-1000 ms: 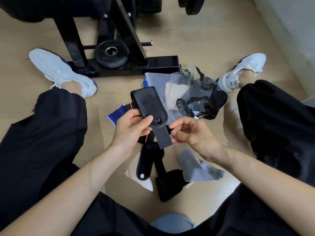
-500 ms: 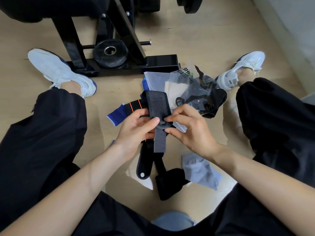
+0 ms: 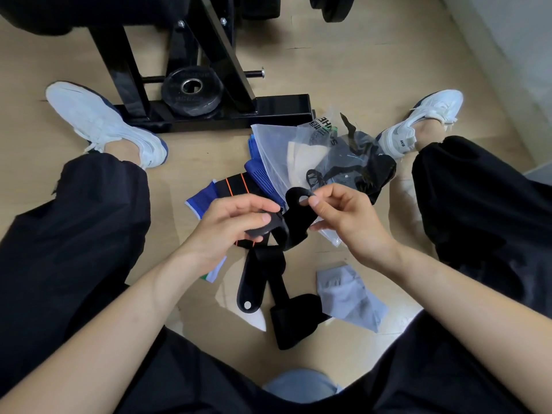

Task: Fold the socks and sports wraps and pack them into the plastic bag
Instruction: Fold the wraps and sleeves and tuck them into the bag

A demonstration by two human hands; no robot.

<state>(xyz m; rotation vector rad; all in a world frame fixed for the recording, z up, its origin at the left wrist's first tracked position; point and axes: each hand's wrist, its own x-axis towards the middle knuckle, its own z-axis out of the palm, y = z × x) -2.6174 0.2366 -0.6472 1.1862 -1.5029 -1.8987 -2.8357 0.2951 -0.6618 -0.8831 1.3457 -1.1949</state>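
A black sports wrap (image 3: 294, 222) with a holed rounded tab is held above the floor between both hands. My left hand (image 3: 230, 225) grips its folded left part, thumb on top. My right hand (image 3: 343, 216) pinches the holed tab between thumb and forefinger. Behind them lies the clear plastic bag (image 3: 277, 147), with pale and black items inside. A second black wrap (image 3: 263, 282) lies on the floor under my hands. A grey sock (image 3: 352, 297) lies to its right. Blue wraps (image 3: 203, 201) and a black wrap with orange stripes (image 3: 236, 186) lie behind my left hand.
I sit on a wooden floor with my legs in black trousers and white shoes (image 3: 104, 124) spread to both sides. A black weight bench frame (image 3: 209, 112) with a weight plate (image 3: 192, 91) stands just behind the pile. A wall (image 3: 507, 40) runs along the right.
The wrap has been bent over: its holed tab now points up in my right hand's pinch, and the grey strap end no longer hangs down. My left hand has shifted onto the folded part.
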